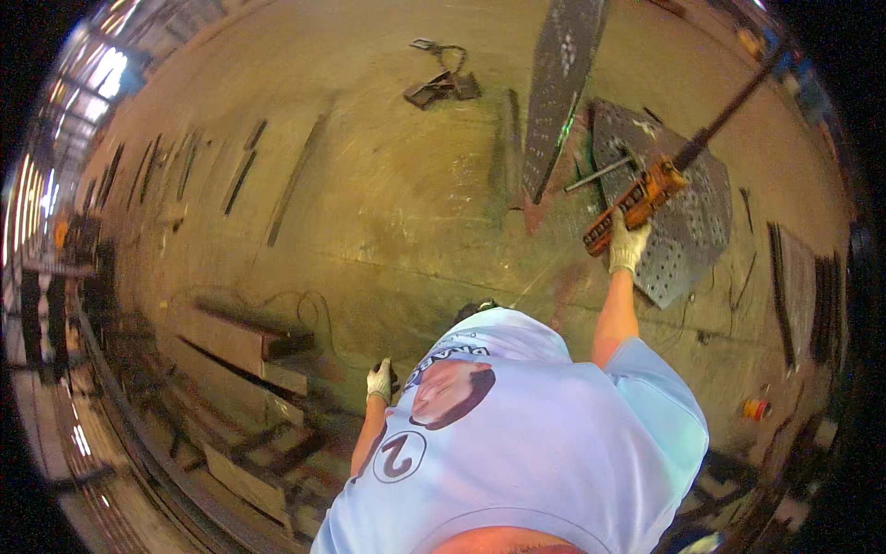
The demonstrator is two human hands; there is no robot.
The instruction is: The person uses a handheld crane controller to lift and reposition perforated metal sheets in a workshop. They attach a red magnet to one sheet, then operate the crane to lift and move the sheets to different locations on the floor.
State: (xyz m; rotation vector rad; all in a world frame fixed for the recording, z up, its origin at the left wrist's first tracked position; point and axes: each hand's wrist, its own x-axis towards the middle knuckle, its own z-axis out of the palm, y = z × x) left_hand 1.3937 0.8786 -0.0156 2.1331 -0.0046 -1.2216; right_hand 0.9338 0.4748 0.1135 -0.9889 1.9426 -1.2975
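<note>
My right hand (628,246), in a pale work glove, is wrapped round an orange crane pendant control (646,194) with a row of dark buttons. A thick dark cable (738,102) runs from its end to the upper right. Beneath the pendant lies a dark steel plate (706,208) with many drilled holes, and a hammer-like tool (600,174) rests across its left edge. My left hand (379,379), also gloved, is low beside my body with its fingers curled. Something dark shows at those fingers, too small to name.
A long pointed steel plate (558,102) rises left of the drilled plate. A dark clamp-like piece with a chain (443,88) lies farther off. Steel beams (240,328) stand at the lower left. Thin bars (300,175) lie on the floor. A red-yellow spool (757,408) sits at the right.
</note>
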